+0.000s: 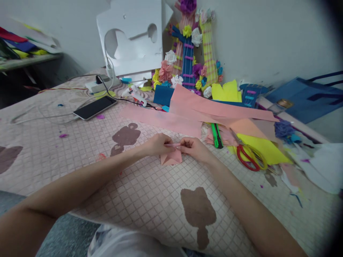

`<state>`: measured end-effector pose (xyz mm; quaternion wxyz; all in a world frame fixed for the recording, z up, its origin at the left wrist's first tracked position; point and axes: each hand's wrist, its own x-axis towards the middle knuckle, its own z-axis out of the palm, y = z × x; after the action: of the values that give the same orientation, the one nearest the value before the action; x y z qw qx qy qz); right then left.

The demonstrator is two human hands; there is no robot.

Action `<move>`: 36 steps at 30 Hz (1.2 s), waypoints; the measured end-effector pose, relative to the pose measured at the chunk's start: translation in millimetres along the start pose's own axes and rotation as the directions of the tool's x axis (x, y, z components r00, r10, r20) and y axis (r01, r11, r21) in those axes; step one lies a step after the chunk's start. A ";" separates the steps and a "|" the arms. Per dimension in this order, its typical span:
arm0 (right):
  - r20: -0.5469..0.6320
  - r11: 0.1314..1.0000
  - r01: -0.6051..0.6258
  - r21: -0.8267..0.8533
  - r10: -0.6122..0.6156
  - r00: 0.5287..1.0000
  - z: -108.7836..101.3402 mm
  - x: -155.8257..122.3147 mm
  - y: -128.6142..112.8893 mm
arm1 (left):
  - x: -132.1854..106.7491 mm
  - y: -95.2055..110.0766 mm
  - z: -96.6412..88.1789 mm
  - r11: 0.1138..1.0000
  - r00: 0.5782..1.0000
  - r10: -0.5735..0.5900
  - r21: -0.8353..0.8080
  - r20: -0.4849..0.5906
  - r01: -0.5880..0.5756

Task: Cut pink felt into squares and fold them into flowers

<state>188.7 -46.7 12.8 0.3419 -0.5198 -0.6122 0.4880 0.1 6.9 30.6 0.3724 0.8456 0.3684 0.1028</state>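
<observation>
Far left, a phone [95, 107] lay dark on the quilted cover [150, 200], with a glue gun [135, 94] behind it near the white board [131, 35]. My left hand [158, 144] sat mid-cover, fingertips pinched onto the top edge of a small pink paper piece [171, 157] and clenched on it, not loose. The piece sat between both hands, its lower part resting on the cover as far as I could tell. My right hand [195, 148] gripped the same top edge from the other side, fingers curled tight, and the two hands almost touched.

My judgement: this looked like a fold being creased. Doing it well meant lining the edges up first, then running the pinch along the crease with even pressure. Pressing down against the cover would give a sharper line than working in the air.

Right of the hands lay long pink strips [214, 107], a green cutter [216, 135] and red scissors [248, 157] on a yellow sheet [265, 150] — all near, none touched. A blue bag [305, 98] sat far right by the wall.
</observation>
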 end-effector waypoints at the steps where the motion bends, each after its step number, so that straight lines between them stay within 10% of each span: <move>1: -0.003 1.000 0.018 -0.007 -0.018 1.000 -0.1 0.0 0.5 | -0.1 0.4 0.1 1.000 1.000 -0.001 0.003 0.000 0.001; 36: -0.106 0.985 0.130 -0.109 -0.142 0.984 4.2 -0.5 3.8 | 2.9 -3.2 1.1 0.990 1.000 -0.013 -0.139 0.006 0.014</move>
<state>186.0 -48.3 8.0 0.3819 -0.5203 -0.6499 0.4013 0.8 9.8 27.4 0.4322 0.8152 0.3651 0.1237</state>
